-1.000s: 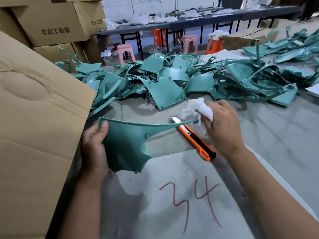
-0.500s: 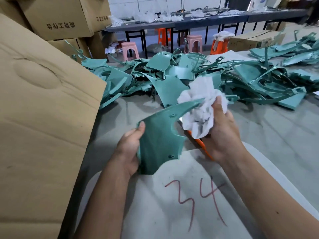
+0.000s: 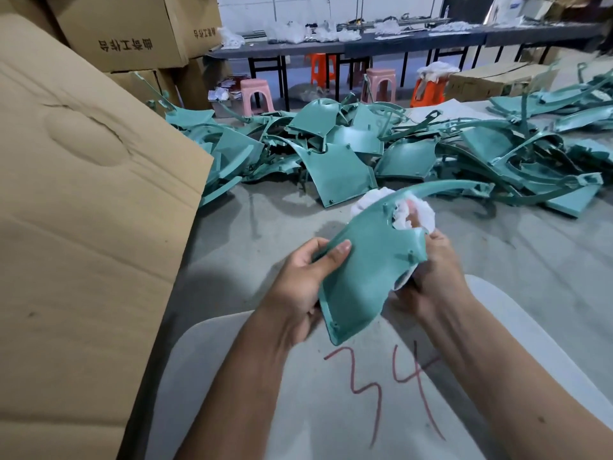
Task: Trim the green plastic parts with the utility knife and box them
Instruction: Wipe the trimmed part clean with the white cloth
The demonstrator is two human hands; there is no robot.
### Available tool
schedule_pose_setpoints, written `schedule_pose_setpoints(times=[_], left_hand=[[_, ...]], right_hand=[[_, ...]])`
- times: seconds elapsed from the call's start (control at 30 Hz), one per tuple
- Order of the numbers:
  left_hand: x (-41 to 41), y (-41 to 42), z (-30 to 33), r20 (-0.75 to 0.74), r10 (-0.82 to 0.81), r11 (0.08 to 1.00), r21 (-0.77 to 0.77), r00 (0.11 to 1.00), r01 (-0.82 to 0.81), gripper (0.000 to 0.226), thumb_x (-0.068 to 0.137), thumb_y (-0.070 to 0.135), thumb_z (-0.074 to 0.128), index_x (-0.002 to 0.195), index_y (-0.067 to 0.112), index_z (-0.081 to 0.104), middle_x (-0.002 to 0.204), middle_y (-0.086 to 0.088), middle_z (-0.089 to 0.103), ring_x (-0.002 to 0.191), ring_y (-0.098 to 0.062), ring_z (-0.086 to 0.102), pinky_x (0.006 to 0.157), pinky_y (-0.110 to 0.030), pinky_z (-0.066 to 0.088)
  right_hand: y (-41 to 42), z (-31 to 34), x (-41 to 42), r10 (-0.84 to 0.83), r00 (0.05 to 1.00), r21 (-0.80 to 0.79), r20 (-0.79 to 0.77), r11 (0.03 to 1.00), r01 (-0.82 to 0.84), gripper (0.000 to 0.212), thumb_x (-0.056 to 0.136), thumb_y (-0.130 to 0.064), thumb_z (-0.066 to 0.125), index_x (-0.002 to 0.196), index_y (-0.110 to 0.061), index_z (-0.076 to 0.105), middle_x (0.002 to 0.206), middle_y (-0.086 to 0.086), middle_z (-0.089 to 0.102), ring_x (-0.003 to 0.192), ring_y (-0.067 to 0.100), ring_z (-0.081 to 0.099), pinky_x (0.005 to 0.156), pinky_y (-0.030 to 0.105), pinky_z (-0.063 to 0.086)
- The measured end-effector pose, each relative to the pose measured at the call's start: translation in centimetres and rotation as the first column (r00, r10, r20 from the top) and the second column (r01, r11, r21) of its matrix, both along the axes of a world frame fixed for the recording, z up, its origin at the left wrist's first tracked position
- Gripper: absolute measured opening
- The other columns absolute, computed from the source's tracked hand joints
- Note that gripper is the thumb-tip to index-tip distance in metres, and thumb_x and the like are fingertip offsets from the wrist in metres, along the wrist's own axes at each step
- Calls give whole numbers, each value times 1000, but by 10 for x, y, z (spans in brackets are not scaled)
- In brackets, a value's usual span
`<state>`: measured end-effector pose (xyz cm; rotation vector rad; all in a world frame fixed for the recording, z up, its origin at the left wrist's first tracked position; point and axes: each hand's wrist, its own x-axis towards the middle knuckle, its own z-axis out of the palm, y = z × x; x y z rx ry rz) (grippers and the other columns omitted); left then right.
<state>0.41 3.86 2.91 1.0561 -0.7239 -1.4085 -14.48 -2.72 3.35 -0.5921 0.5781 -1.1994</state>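
Note:
A curved green plastic part (image 3: 371, 260) with a long thin horn is held up over the table. My left hand (image 3: 305, 280) grips its left edge, thumb on the inner face. My right hand (image 3: 431, 270) is behind the part's right side and holds a crumpled white cloth (image 3: 414, 212) against it; the cloth shows through the part's notch. The utility knife is hidden behind the part and my hands. A big pile of green parts (image 3: 348, 151) lies across the table beyond.
A large cardboard box flap (image 3: 83, 227) rises at the left. A pale sheet marked "34" (image 3: 381, 386) lies near me on the grey table (image 3: 258, 220). Stacked cartons (image 3: 126, 31), stools and a long dark bench stand at the back.
My left hand has turned and lifted the green part so its inner face looks at me. My right hand with the cloth has moved behind it. The orange knife has dropped out of sight.

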Motion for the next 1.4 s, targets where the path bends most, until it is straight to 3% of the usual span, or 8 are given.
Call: schedule_pose_setpoints(times=[0.27,0.37,0.6,0.77,0.9,1.0,1.2,1.4], left_hand=[[20,3,-4,106,113,993,-55,988,-108,28,77,22,80,95,4,68,86,-13,75,65,-22,69,54,-25,54],[28,1,-6,407,194,964,-249,893,-96,24,78,28,82,91,10,74,87,-14,74,72,-21,68,60,-28,54],[32,2,-8,541,329,884,-464,774,-51,16,84,27,80,80,13,78,72,-12,72,64,-15,60,59,-31,49],[33,-1,-15,701,452,842,-540,551,-4,40,99,37,59,68,12,63,53,-1,48,53,-16,41,49,-32,31],[46,-6,-17,469,494,863,-365,732,-349,44,106,34,50,68,13,55,49,5,51,47,-10,51,48,-22,42],[58,-8,-20,463,556,831,-276,691,-483,57,106,44,47,57,15,45,44,0,50,46,-17,54,49,-27,45],[36,-6,-13,508,370,894,-424,778,-148,28,104,33,55,91,14,72,77,-1,73,66,-14,63,57,-26,51],[25,1,-15,800,445,861,-506,402,54,51,95,71,46,67,30,37,54,11,40,50,-8,35,47,-22,26]], right_hand=[[2,2,-4,242,969,-31,-42,969,-243,9,83,-16,73,86,-9,77,96,18,76,77,29,75,63,40,61],[0,3,-9,245,965,-100,-97,962,-254,13,82,-22,75,87,-11,80,90,13,78,73,24,76,64,36,61],[9,3,-7,430,864,-195,-264,853,-484,11,81,-24,81,78,-13,82,78,6,78,62,13,74,56,22,58],[12,6,-4,367,887,-127,-280,902,-413,17,83,-21,70,72,-13,80,72,7,76,55,13,70,51,23,56],[8,13,-10,207,962,-82,-179,971,-224,23,80,-23,66,62,-15,78,61,3,72,47,11,66,45,21,52],[7,15,-13,216,966,-74,-141,971,-228,25,81,-22,63,60,-15,76,59,3,70,46,12,66,44,21,52],[7,6,-4,228,953,-107,-198,962,-252,19,79,-26,70,64,-17,77,65,3,72,50,11,65,49,22,54],[6,1,-3,293,933,-88,-207,945,-316,17,81,-27,73,76,-12,80,77,12,76,61,20,72,56,29,59]])
